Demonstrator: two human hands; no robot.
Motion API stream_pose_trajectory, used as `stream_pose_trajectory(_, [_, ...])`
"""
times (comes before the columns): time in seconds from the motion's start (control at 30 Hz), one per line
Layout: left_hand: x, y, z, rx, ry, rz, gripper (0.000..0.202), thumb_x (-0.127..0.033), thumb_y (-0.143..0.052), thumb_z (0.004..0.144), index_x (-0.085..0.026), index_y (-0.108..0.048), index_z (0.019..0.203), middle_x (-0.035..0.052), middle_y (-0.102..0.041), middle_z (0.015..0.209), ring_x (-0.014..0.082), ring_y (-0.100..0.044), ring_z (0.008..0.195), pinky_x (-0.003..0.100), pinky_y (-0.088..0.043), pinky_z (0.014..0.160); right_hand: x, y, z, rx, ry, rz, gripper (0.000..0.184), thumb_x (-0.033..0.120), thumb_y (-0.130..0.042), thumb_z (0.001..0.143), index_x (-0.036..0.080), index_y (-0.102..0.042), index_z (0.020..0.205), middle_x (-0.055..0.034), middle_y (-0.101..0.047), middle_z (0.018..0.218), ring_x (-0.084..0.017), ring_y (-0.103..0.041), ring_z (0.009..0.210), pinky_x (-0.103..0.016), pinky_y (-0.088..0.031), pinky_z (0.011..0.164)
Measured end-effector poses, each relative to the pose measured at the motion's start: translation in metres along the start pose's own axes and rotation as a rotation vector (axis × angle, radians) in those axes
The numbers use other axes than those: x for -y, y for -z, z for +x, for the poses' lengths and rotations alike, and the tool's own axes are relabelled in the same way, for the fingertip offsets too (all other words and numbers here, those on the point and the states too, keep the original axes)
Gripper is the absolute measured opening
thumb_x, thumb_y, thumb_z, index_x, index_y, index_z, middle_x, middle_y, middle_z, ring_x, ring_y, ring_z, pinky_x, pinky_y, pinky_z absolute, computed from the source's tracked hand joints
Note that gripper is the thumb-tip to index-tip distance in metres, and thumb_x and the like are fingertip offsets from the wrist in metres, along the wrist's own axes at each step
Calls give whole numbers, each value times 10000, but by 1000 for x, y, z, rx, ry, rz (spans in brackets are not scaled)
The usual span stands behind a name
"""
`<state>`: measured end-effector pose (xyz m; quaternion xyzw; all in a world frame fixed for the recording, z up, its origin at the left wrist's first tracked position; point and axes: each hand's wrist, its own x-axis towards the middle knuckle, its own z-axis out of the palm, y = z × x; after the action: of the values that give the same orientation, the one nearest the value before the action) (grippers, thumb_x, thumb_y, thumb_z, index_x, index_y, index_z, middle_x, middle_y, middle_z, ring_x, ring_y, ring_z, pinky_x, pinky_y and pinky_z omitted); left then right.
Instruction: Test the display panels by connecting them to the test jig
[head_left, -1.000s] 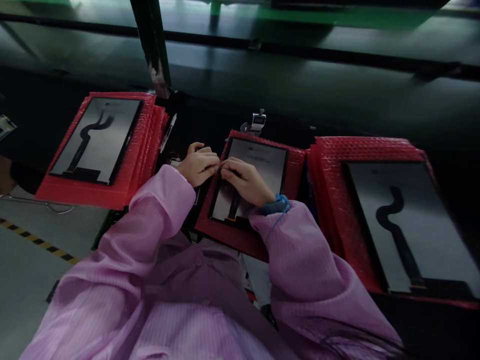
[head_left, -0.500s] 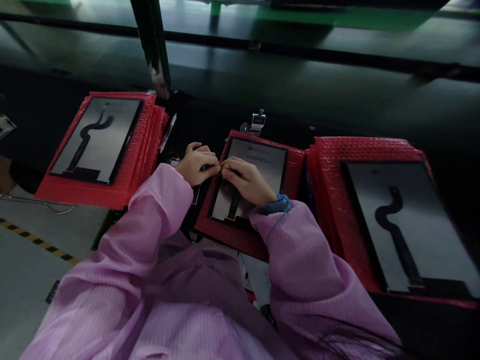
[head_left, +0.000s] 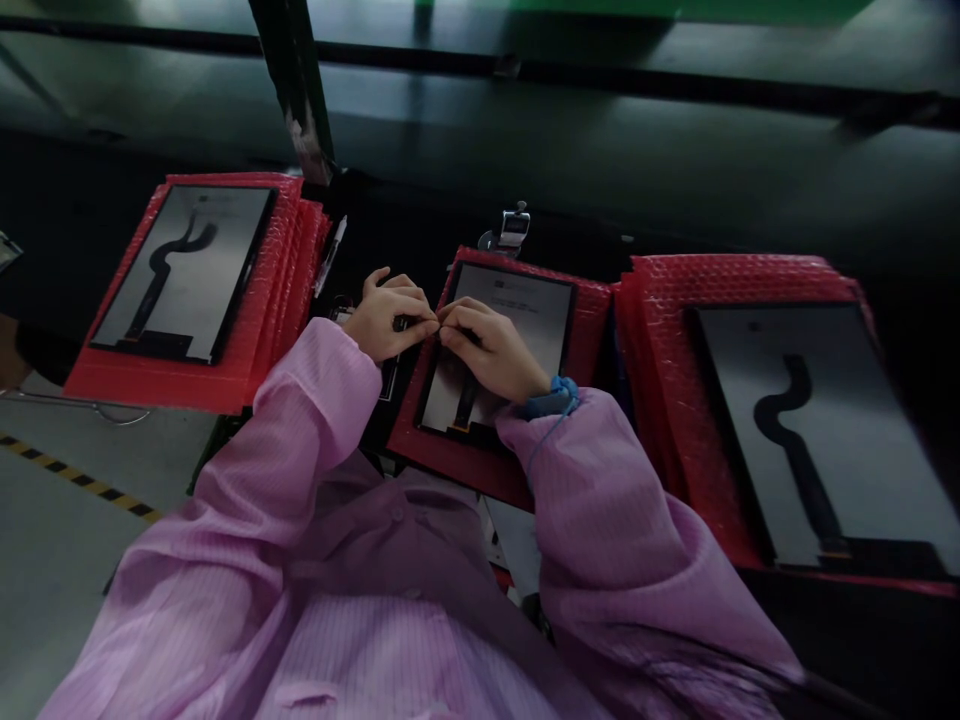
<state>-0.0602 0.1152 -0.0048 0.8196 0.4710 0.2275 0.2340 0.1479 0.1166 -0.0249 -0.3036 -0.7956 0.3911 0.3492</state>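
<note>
Before me, a flat display panel (head_left: 534,300) lies on a red mat or pouch (head_left: 591,325), its grey-white back facing up. A dark ribbon cable (head_left: 466,402) rises from its lower edge and passes out of sight under my right hand. My right hand (head_left: 493,352), with a blue wrist strap (head_left: 552,397), hovers over the panel, thumb and fingertips pinched together. At the panel's left edge, my left hand (head_left: 391,318) has thumb and index finger pressed together, fingertips meeting those of the right. Whatever lies between the fingertips is too small or hidden to make out.
Red bubble-wrap pouches are stacked at left (head_left: 79,385) and right (head_left: 660,300), each topped by a display panel with a curved ribbon cable. A white pen (head_left: 331,257) and a small metal tally counter (head_left: 514,229) lie behind my hands. A green post (head_left: 296,90) stands beyond.
The view has shifted slightly, so everything sits a little higher in the picture. Both hands keep their pinched, fingertip-to-fingertip pose over the middle panel.
</note>
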Motion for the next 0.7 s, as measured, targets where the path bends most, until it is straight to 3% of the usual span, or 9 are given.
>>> stream_pose_trajectory(0.23, [-2,-4,0,-20,13,-6,152,-340,-647,809,-213,-709,754,-18,-710,818,206,-645,982,544,-177,1210,-1,-2,0,8,24,-8,201,293,-516,964,216,-541,780,-62,-638,968,-169,-585,873,-327,-498,827])
stream_pose_trajectory(0.37, [-4,-5,2,-32,43,31,121,-308,-648,803,-217,-675,727,-25,-701,814,202,-644,985,555,-165,1230,-3,-4,0,13,7,-6,257,375,-514,987,217,-552,787,-59,-629,941,-175,-578,860,-331,-491,809])
stream_pose_trajectory(0.43, [-8,-1,-1,-130,37,51,118,-320,-616,851,-236,-680,797,-5,-716,897,210,-646,1012,547,-224,1221,-4,-5,0,9,-12,-1,326,461,-509,1001,216,-563,794,-59,-631,935,-180,-578,858,-337,-485,810])
stream_pose_trajectory(0.47, [-10,2,-5,-232,22,50,129,-332,-585,887,-251,-681,858,14,-720,961,218,-643,1036,529,-294,1192,-3,-5,0,7,-25,2,369,510,-494,1008,215,-572,800,-59,-632,932,-182,-580,858,-340,-482,813])
stream_pose_trajectory(0.53, [-17,6,-21,-521,0,40,165,-337,-501,964,-277,-655,966,49,-705,1042,225,-634,1050,473,-448,1064,-3,-6,0,-16,-50,-3,468,605,-429,1021,215,-589,818,-60,-634,922,-189,-584,870,-354,-474,832])
stream_pose_trajectory(0.6, [-26,3,-45,-763,3,44,181,-301,-441,1008,-280,-620,989,66,-682,994,230,-629,989,431,-516,924,-3,-6,1,-80,-65,-28,561,675,-342,1025,218,-605,834,-64,-637,912,-205,-588,896,-382,-462,875])
stream_pose_trajectory(0.63, [-31,-2,-59,-808,29,73,179,-277,-433,1014,-269,-610,990,70,-668,965,233,-623,961,425,-520,898,-4,-7,1,-125,-69,-41,595,695,-303,1025,221,-614,843,-65,-639,909,-214,-588,910,-398,-455,896])
stream_pose_trajectory(0.7, [-39,-17,-88,-700,114,191,169,-261,-468,1001,-224,-623,1057,107,-660,1043,257,-610,1017,451,-507,947,-5,-7,1,-211,-84,-58,625,708,-263,1024,230,-630,861,-67,-643,906,-228,-586,927,-423,-444,923])
